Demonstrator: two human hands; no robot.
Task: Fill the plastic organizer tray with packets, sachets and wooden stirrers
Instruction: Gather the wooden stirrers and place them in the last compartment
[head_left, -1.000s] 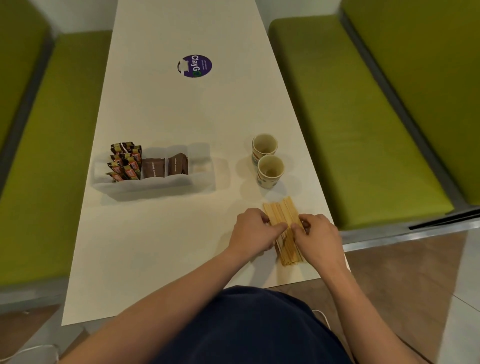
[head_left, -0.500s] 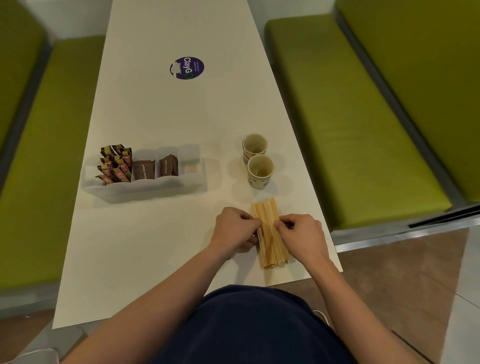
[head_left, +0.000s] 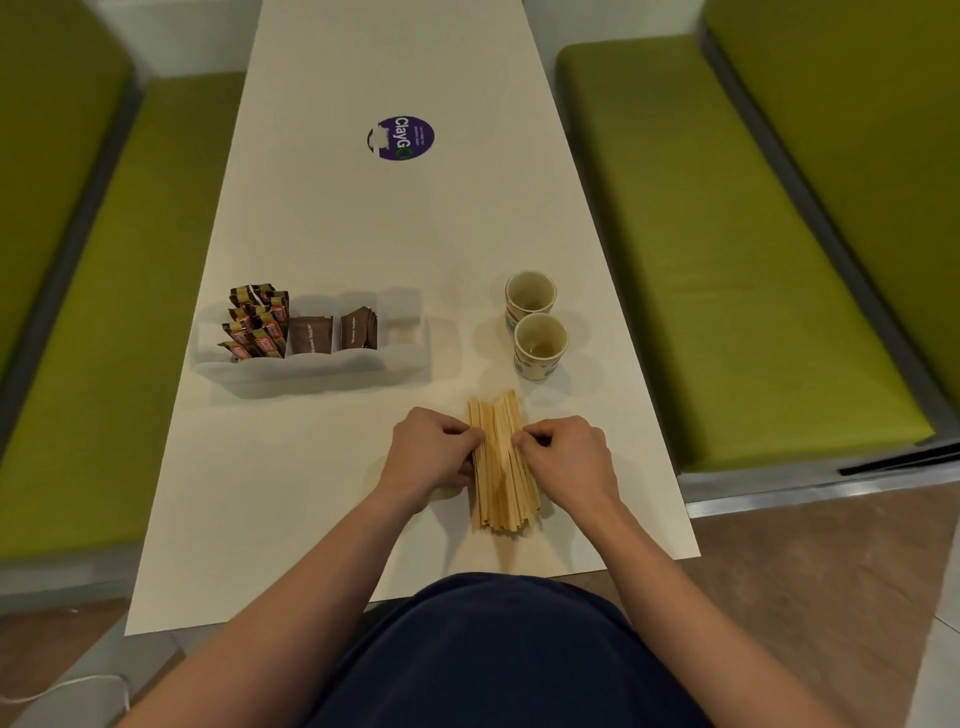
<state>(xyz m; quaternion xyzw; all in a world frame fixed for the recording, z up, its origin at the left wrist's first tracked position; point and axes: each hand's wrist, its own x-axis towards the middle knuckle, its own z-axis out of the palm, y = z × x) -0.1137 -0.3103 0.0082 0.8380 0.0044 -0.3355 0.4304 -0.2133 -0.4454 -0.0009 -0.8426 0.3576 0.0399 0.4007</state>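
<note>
The bundle of wooden stirrers (head_left: 501, 467) lies flat on the table (head_left: 322, 467), its long axis running away from the person. It is pinched from both sides by the curled left hand (head_left: 428, 452) and right hand (head_left: 566, 457), near the organizer tray (head_left: 311, 371).

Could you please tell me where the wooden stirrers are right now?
In the head view, the wooden stirrers lie on the table toward its near right corner, pinched between the left hand and right hand, near the paper cups.
</note>
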